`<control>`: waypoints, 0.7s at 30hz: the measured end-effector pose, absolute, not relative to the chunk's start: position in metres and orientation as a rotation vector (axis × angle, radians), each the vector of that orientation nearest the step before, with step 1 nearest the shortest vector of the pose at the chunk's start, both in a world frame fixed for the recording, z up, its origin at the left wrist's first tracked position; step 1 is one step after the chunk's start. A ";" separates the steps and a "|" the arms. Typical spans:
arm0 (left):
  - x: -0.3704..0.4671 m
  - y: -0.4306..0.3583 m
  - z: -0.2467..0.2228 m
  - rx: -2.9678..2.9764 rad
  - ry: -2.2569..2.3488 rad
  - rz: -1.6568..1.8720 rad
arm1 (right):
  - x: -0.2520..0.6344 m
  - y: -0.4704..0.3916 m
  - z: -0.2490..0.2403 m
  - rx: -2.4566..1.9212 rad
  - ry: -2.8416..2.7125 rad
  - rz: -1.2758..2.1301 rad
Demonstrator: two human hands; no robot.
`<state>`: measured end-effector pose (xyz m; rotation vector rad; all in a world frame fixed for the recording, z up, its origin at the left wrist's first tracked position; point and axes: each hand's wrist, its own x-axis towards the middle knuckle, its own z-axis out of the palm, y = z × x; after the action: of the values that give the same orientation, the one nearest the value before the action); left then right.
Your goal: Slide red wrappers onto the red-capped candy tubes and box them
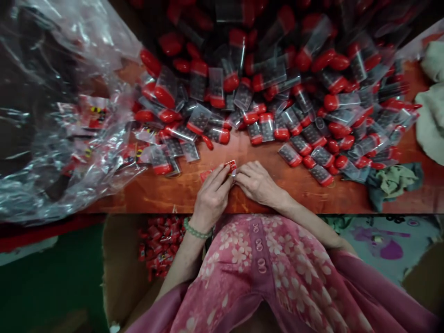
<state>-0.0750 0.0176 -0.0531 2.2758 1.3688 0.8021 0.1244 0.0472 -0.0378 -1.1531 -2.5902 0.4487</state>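
Near the front edge of the reddish wooden table [263, 199], my two hands meet at a small red-and-white printed piece [230, 165]. My left hand [213, 194], with a green bead bracelet at the wrist, is closed with its fingertips on this piece. Part of another red printed piece [205, 175] shows on the table under its fingers. My right hand [255, 182] has its fingers bent together at the right side of the piece; what they pinch is hidden. Beyond my hands lies a large heap of clear containers with red caps [267, 127], dark bits inside.
Crumpled clear plastic [104, 180] covers the left side, over red printed packets [93, 113]. Cloths [395, 180] lie at the right. Below the table edge, a cardboard box [118, 273] at the left holds many red packets [161, 245].
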 end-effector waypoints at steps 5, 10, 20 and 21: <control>-0.073 0.022 -0.058 2.358 1.533 1.040 | 0.164 0.045 -0.018 -1.335 -2.468 0.426; -0.069 0.028 -0.054 2.199 1.594 0.937 | 0.211 0.053 -0.011 -1.889 -2.288 0.184; -0.074 0.040 -0.031 2.106 1.547 0.620 | 0.219 0.063 -0.006 -1.831 -2.367 0.245; -0.073 0.041 -0.030 2.127 1.558 0.568 | 0.221 0.062 -0.004 -1.807 -2.336 0.256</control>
<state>-0.0734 0.0407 -0.0296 2.1269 1.5577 0.5682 0.2214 0.0617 -0.0045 -1.8073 -2.3357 0.2555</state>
